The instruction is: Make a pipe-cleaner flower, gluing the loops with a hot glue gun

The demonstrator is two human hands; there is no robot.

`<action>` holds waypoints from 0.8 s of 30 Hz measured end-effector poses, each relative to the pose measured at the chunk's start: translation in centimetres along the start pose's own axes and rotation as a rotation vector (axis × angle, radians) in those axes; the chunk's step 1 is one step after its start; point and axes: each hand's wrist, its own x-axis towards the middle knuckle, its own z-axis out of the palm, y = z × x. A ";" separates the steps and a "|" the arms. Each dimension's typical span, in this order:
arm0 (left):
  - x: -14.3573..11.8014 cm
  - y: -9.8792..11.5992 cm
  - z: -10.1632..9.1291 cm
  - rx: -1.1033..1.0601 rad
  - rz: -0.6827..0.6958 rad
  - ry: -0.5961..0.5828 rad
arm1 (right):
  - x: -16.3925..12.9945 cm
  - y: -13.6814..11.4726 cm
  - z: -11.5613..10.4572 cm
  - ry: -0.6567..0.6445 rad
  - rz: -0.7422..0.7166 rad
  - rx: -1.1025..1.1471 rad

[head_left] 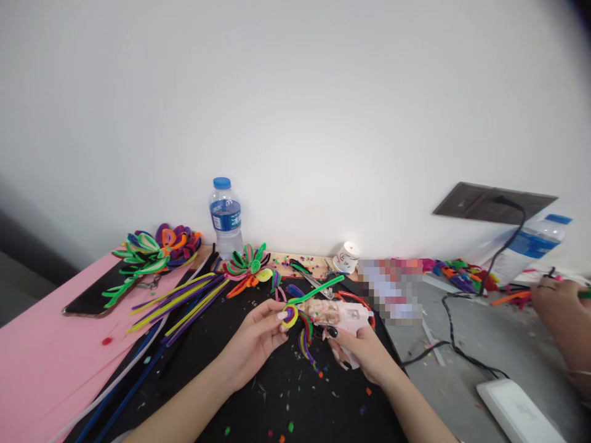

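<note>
My left hand (256,335) pinches a small coiled pipe-cleaner flower (290,315) of yellow, purple and red, with a green stem (323,289) running up to the right. My right hand (360,351) grips a pink glue gun (344,317), its nozzle pointing left at the coil. Both hands hover over a black mat (277,400) littered with small coloured scraps. Purple and red loops (305,341) hang below the coil.
Loose pipe cleaners (180,301), finished flowers (157,246) (249,264), a phone (92,298) on pink paper (37,363), a water bottle (225,216), scissors (318,284), a paper cup (346,256). Another person's hand (561,307) works at the right, near a cable (462,351) and white device (517,409).
</note>
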 end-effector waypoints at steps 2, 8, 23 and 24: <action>0.0 0.0 -0.1 -0.002 -0.002 -0.017 | 0.0 0.0 0.0 0.000 -0.002 0.003; 0.1 -0.1 -0.2 -0.004 -0.010 -0.039 | 0.0 0.0 0.0 0.008 -0.004 -0.003; 0.1 -0.1 0.0 0.004 -0.017 -0.030 | 0.0 0.0 0.0 0.001 -0.011 -0.027; 0.1 -0.1 0.0 0.004 -0.017 -0.029 | 0.0 0.0 0.0 0.000 -0.010 -0.027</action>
